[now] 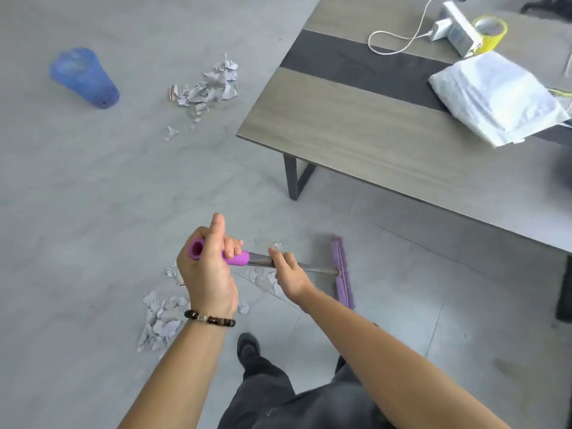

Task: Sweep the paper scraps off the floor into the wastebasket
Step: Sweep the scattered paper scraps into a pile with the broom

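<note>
A purple broom [342,272] stands on the grey floor, its head to the right of my feet. My left hand [209,270] grips the purple top of its handle. My right hand [289,274] holds the metal shaft lower down. Torn paper scraps [161,320] lie in a pile by my left forearm, with a few more scraps [263,278] under the handle. A second, larger scrap pile [210,85] lies farther off. The blue wastebasket [85,77] stands at the far left, apart from both piles.
A wooden table [387,134] with a dark stripe and a metal leg [294,176] fills the right side. On it lie a white bag [498,97], a yellow tape roll [492,32] and a white charger with cable [439,29]. My shoe [247,345] is beside the near pile.
</note>
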Tool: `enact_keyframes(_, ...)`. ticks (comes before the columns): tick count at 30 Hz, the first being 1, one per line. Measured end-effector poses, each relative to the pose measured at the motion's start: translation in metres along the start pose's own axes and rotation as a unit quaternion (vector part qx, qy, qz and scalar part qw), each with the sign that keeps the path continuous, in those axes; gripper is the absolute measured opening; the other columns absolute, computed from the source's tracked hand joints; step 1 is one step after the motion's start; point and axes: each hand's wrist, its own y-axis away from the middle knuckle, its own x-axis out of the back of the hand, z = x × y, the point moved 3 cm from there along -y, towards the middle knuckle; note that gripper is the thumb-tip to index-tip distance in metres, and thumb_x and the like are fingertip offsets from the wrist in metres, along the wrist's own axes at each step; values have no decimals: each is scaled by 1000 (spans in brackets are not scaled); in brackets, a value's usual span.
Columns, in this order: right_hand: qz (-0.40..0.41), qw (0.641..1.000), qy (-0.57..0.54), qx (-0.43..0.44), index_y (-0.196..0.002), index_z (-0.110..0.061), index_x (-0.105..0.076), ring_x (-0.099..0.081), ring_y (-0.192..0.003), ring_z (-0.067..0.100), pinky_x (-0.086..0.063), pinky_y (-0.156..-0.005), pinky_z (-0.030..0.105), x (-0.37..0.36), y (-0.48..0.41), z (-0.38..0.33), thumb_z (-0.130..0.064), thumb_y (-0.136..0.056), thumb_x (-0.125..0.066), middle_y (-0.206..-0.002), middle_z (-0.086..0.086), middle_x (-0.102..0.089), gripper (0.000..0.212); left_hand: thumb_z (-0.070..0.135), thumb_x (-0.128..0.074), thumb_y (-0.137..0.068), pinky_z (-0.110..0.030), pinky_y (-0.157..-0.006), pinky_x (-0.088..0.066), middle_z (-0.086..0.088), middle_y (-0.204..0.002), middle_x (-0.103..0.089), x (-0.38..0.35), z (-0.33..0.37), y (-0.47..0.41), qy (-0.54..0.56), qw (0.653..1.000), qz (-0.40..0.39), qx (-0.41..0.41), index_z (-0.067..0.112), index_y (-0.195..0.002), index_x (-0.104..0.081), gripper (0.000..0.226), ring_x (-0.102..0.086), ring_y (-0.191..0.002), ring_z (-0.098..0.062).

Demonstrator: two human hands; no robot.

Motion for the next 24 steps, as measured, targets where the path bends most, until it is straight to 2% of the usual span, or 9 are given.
enact_keyframes(4, 50, 998, -23, 3, -105, -33, -49, -46, -119, 25, -33, -109, 43, -63, -12, -19, -65, -88, -27, -121, -3, -51, 42, 16, -60, -95, -37, -70, -48, 3, -45, -38, 52, 7, -48, -2, 999, -26, 30, 22, -46, -39, 54, -37, -50, -21)
enact_keyframes(6, 46, 999, -18, 20, -115, -32, -51, -42, -123, 27, -30, -111, 44, -109, -23, -34, -62, -82, -21, -126, -5, -45, 54, 14, -60, -95, -34, -65, -48, 3, -45, -38, 82, 17, -71, -8, 1000, -15, 18, 23, -46, -39, 54, -38, -49, -20)
enact_keyframes(8, 24, 999, -4, 43, -123, -30, -51, -42, -125, 33, -30, -112, 46, -158, -31, -52, -60, -78, -18, -134, 2, -43, 63, 14, -61, -95, -30, -58, -46, 4, -44, -38, 111, 31, -92, -17, 1000, 10, -7, 24, -46, -40, 54, -38, -48, -18)
enact_keyframes(9, 4, 999, -7, 50, -123, -32, -51, -43, -125, 34, -31, -112, 47, -181, -34, -61, -60, -80, -18, -136, 3, -42, 61, 14, -61, -94, -28, -56, -45, 6, -44, -39, 124, 39, -101, -18, 999, 25, -20, 25, -45, -41, 54, -37, -47, -17)
enact_keyframes(11, -39, 997, -35, 56, -108, -43, -52, -46, -121, 31, -30, -112, 45, -215, -34, -83, -56, -90, -22, -130, 1, -44, 37, 14, -62, -92, -27, -54, -43, 7, -43, -39, 146, 56, -118, -6, 998, 54, -45, 26, -44, -42, 53, -37, -46, -17)
enact_keyframes(12, -51, 996, -49, 52, -103, -43, -50, -48, -117, 27, -31, -111, 43, -228, -35, -91, -57, -93, -26, -124, 1, -47, 30, 14, -63, -91, -27, -54, -42, 7, -42, -40, 154, 65, -125, 4, 997, 60, -56, 26, -44, -42, 53, -37, -46, -17)
enact_keyframes(13, -56, 995, -63, 47, -104, -39, -50, -49, -113, 25, -33, -110, 41, -238, -35, -99, -60, -92, -29, -117, 1, -49, 32, 14, -64, -90, -27, -54, -41, 6, -42, -40, 160, 72, -131, 11, 996, 60, -66, 26, -44, -43, 52, -37, -46, -17)
enact_keyframes(16, -47, 995, -79, 49, -110, -29, -51, -53, -112, 26, -36, -106, 41, -253, -30, -110, -71, -84, -31, -112, -1, -53, 53, 16, -66, -88, -29, -55, -38, 7, -42, -39, 168, 88, -136, 18, 996, 35, -84, 25, -45, -43, 50, -37, -46, -17)
enact_keyframes(24, 74, 986, -126, 81, -104, -27, -53, -55, -106, 21, -41, -95, 37, -198, 17, -73, -72, -85, -32, -104, -5, -57, 53, 13, -65, -87, -28, -55, -36, 3, -44, -36, 147, 93, -72, 57, 995, -67, -52, 21, -46, -40, 49, -34, -48, -19)
